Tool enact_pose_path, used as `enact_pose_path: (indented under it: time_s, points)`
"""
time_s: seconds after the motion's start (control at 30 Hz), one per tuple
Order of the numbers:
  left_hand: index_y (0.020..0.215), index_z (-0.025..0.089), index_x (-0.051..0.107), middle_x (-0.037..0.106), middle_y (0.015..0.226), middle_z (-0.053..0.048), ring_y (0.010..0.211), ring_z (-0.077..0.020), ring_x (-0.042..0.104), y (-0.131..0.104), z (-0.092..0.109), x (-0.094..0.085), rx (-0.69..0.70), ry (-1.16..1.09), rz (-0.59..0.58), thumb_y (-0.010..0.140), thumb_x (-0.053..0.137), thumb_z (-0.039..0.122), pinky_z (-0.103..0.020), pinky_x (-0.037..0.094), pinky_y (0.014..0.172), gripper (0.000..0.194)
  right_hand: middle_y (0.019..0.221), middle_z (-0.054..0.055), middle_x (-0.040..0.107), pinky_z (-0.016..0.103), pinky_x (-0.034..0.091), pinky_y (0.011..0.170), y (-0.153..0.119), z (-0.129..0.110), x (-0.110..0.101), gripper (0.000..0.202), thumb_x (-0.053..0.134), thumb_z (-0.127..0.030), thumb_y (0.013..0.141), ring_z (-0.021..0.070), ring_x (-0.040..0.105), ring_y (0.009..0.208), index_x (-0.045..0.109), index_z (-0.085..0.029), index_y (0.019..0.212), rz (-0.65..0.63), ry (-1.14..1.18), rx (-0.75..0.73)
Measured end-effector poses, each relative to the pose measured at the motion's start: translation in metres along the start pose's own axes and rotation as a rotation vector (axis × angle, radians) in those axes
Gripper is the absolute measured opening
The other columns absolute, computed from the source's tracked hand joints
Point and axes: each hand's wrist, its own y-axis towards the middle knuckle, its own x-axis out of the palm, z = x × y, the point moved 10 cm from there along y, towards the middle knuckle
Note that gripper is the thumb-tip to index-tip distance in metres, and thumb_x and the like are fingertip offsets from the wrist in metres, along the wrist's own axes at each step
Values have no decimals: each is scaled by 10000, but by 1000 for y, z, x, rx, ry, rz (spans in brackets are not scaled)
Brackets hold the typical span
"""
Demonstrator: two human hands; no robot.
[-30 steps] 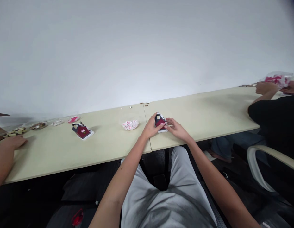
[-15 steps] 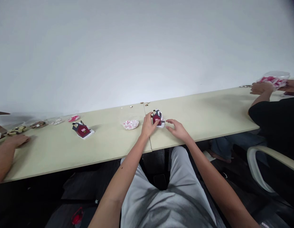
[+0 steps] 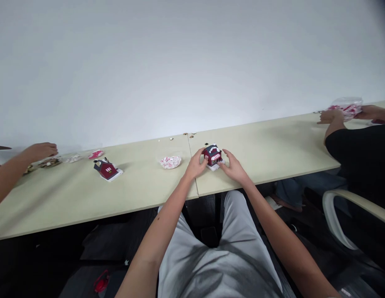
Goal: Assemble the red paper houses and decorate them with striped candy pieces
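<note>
A small model house (image 3: pixel 213 157) with dark red walls, a dark roof with white trim and a red-and-white striped awning stands on the table in front of me. My left hand (image 3: pixel 197 164) grips its left side, fingers behind and thumb in front. On the other side, my right hand (image 3: pixel 234 168) has its thumb at the white base and its fingers along the right wall. A small dark piece (image 3: pixel 206 144) lies just behind the house. Left of my hands is a clear bag of red-and-white striped pieces (image 3: pixel 170 162).
A second model house (image 3: pixel 107 169) stands further left on the table (image 3: pixel 142 186). Bags of small parts (image 3: pixel 73 158) line the table's back left, near a co-worker's hand (image 3: pixel 43 152). Small loose pieces (image 3: pixel 192 135) lie by the wall. Another person at right holds a bag (image 3: pixel 346 109).
The house has turned, so its awning side now faces me. My right hand has closed in on its right side. The co-worker's hand at left has risen and moved right; the right-hand bag moved left.
</note>
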Motion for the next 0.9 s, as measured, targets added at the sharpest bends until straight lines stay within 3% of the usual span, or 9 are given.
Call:
enact_pose_path:
  time_s: [0.2,0.37,0.47,0.57,0.73,0.9]
  points:
    - [1342,197,523,603,1368,-110,1285,-248,544,-1,6,3,59,94,-18,921,506,246,-455,408,1140,424,1471,147,519,505,400,1144,1,-1,1,653,555,-287,849,311,529,1322,420,-163,1476,-29,43,36]
    - [1156,202,543,650,1018,-60,968,-197,604,-3,10,-14,-2,121,97,951,499,344,-356,493,896,253,1378,146,585,516,467,1066,3,4,-3,572,570,-312,844,306,602,1203,488,-178,1394,22,64,41]
    - [1012,214,571,618,885,-27,864,-181,576,-4,21,-11,39,182,44,950,517,407,-318,471,810,210,1322,142,616,520,495,1024,3,8,-5,560,572,-308,839,297,631,1139,495,-189,1381,47,70,74]
    - [1003,218,592,626,873,-26,850,-184,572,-3,23,-5,53,228,-13,949,513,369,-317,462,784,179,1235,144,645,513,518,987,3,13,-10,546,557,-288,826,281,654,1050,523,-173,1358,84,67,120]
    - [1074,210,623,668,949,-46,893,-198,595,-1,14,-4,30,221,-3,934,498,279,-344,483,837,200,1024,105,666,485,546,943,3,19,-17,440,522,-267,813,251,655,926,617,-182,1235,144,79,148]
    - [1112,199,632,689,1053,-72,947,-217,613,0,7,-1,23,186,-14,953,482,308,-373,495,886,244,1283,133,621,497,541,953,1,23,-15,423,557,-333,841,292,636,1108,585,-203,1243,141,125,179]
